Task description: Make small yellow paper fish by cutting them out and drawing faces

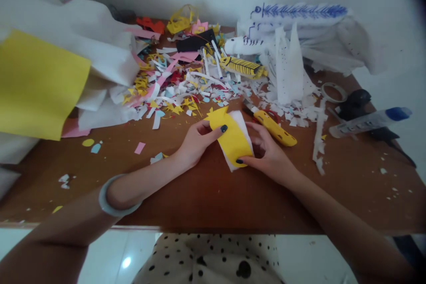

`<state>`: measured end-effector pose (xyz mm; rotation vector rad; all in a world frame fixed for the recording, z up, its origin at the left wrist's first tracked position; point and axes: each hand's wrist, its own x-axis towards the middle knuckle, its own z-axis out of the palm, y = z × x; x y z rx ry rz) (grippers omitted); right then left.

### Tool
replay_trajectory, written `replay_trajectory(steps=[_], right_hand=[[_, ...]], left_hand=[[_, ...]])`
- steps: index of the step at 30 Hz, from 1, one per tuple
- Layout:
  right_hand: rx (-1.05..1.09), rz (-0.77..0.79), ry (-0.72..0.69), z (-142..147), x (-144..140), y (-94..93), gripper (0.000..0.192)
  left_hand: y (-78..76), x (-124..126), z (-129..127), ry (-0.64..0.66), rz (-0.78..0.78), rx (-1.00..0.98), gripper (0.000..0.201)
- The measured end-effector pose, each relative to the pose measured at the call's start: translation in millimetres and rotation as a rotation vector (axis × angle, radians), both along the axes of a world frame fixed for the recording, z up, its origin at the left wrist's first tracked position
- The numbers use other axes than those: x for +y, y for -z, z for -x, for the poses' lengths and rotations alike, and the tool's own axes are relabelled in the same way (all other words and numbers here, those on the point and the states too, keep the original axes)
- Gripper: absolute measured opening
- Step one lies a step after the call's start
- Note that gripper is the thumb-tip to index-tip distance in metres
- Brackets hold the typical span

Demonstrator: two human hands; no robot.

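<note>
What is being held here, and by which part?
Both hands grip a yellow paper cutout: left hand at its upper left edge, right hand at its lower right end.

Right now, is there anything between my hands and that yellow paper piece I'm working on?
Nothing visible. Your left hand and right hand both already grip the yellow paper piece directly. The yellow utility knife lies just beyond your right hand, off to the side.

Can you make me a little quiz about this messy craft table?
1. What colour is the paper piece that the left hand and right hand hold?
2. True or false: the yellow utility knife is in a hand.
3. Which lies farther right on the table: the tape ring or the blue-capped tube?

Key: 1. Yellow, with white behind. 2. False, it lies on the table. 3. The tube.
</note>
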<state>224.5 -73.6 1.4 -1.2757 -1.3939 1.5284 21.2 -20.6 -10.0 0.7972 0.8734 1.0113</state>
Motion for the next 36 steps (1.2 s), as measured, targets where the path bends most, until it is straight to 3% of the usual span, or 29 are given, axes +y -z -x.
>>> replay_trajectory(steps=[4, 9, 11, 17, 23, 25, 29, 36], right_hand=[[0.079, 0.015, 0.079, 3.2, 1.0, -0.8, 0.079], [0.164, -0.012, 0.253, 3.2, 7.5, -2.0, 0.067], [0.172, -0.006, 0.282, 2.6, 9.1, -1.4, 0.066], [0.163, -0.046, 0.278, 3.5, 8.9, -0.1, 0.066], [-0.024, -0.360, 0.402, -13.3, 11.1, -10.8, 0.087], [-0.030, -0.332, 0.334, -19.2, 12.5, -14.4, 0.090], [0.067, -0.105, 0.180, -19.3, 13.9, -13.8, 0.089], [0.113, -0.046, 0.195, -8.2, 11.9, -5.9, 0.078]], left_hand=[[-0.9, 0.3, 1.1, 0.084, -0.123, -0.022, 0.041], [-8.2, -3.3, 2.4, 0.392, -0.210, 0.070, 0.045], [-10.3, -6.0, 1.3, 0.449, -0.223, 0.153, 0.042], [-9.0, -6.9, -1.0, 0.450, -0.288, 0.228, 0.029], [-7.9, 0.5, 3.3, 0.479, -0.162, 0.162, 0.035], [-7.8, 2.2, 4.3, 0.464, -0.129, 0.135, 0.035], [-7.0, 2.3, 3.7, 0.434, -0.134, 0.116, 0.034], [-2.7, -0.8, 0.8, 0.413, -0.112, 0.127, 0.035]])
